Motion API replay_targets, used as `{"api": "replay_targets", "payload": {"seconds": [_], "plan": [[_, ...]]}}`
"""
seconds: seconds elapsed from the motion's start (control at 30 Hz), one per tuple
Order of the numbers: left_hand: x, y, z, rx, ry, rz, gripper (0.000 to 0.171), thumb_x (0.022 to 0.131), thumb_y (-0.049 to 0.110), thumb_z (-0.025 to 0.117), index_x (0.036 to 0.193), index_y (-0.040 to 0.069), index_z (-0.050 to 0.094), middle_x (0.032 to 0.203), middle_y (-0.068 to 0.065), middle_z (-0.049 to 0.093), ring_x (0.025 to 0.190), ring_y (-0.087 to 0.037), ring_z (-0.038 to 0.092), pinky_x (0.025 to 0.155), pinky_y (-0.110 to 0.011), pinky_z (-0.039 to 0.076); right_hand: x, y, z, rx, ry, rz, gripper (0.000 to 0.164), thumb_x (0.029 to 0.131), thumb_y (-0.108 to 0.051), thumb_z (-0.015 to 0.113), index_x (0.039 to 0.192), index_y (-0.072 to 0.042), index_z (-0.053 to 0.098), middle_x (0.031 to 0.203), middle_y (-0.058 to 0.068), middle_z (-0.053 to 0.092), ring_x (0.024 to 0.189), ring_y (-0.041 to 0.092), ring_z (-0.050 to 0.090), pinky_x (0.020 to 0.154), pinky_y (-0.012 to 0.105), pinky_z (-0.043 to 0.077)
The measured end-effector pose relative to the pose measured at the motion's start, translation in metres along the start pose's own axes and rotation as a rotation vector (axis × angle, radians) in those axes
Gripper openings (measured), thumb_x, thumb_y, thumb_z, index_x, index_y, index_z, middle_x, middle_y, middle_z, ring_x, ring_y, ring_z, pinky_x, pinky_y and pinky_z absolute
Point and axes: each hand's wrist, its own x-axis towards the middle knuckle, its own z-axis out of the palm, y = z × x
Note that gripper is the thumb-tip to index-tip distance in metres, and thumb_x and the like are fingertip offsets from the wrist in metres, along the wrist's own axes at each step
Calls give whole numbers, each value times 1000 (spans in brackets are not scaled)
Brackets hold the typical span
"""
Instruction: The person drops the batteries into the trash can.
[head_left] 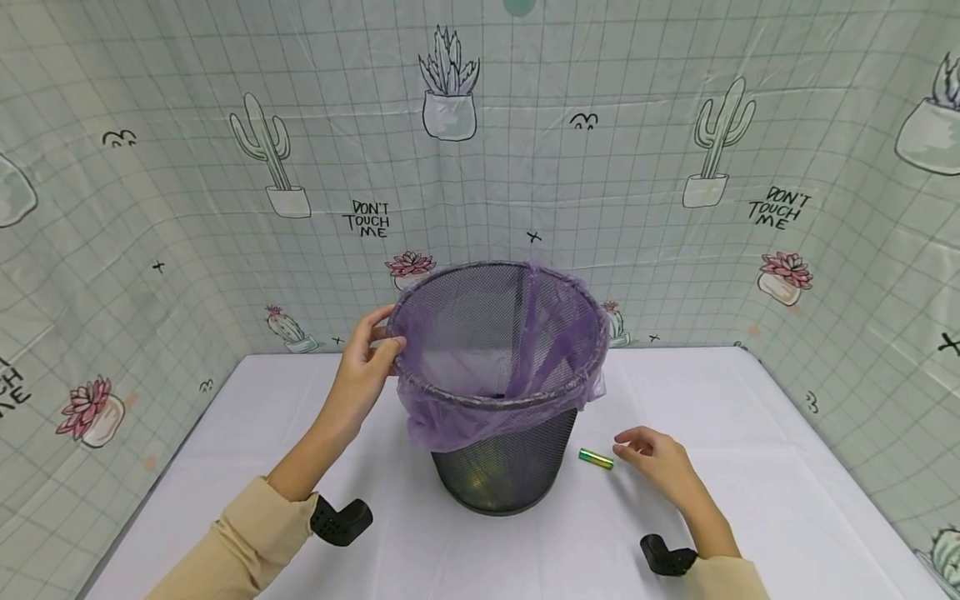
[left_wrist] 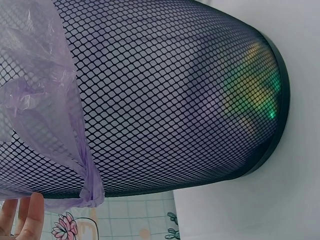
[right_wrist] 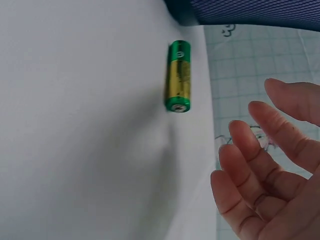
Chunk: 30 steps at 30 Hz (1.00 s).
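Note:
A black mesh wastebasket [head_left: 498, 479] stands upright on the white table, with a purple plastic bag [head_left: 453, 425] folded over its rim. My left hand [head_left: 358, 367] grips the left side of that rim, thumb inside and fingers outside; a few fingertips also show in the left wrist view. Right of the basket lies a green and gold battery [head_left: 596, 458]. Just beside the battery hovers my right hand [head_left: 663, 468], fingers loosely bent and apart from it. Through the mesh, blurred green and yellow things [left_wrist: 250, 95] show at the bottom of the basket.
A white cloth [head_left: 300, 433] covers the table. Around the back and sides hangs a pale gridded sheet [head_left: 480, 200] printed with cacti and potted plants. Each wrist bears a black strapped device [head_left: 341, 521].

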Motion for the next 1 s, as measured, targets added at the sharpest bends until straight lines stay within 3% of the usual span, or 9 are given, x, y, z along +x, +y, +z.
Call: {"api": "replay_targets", "payload": {"seconds": [0.37, 0.57, 1.0], "plan": [[0, 0, 0, -13, -3, -3, 50, 96, 18, 43, 144, 18, 30, 128, -14, 45, 99, -17, 51, 79, -20, 46, 6, 11, 11, 2, -65, 47, 27, 89, -21, 60, 105, 0, 64, 84, 7, 58, 71, 15, 49, 60, 27, 39], [0, -1, 0, -11, 0, -3, 50, 95, 17, 44, 144, 18, 31, 126, -13, 46, 95, -14, 50, 79, -21, 47, 8, 13, 14, -30, -68, 57, 23, 87, -17, 61, 102, -1, 66, 90, 10, 62, 78, 18, 52, 64, 28, 42], [0, 1, 0, -5, 5, -2, 50, 95, 16, 44, 144, 17, 31, 126, -14, 46, 93, -12, 50, 79, -22, 47, 8, 15, 20, -50, -63, 41, 18, 79, -8, 65, 94, 2, 67, 82, 8, 63, 75, 18, 54, 62, 30, 43]]}}
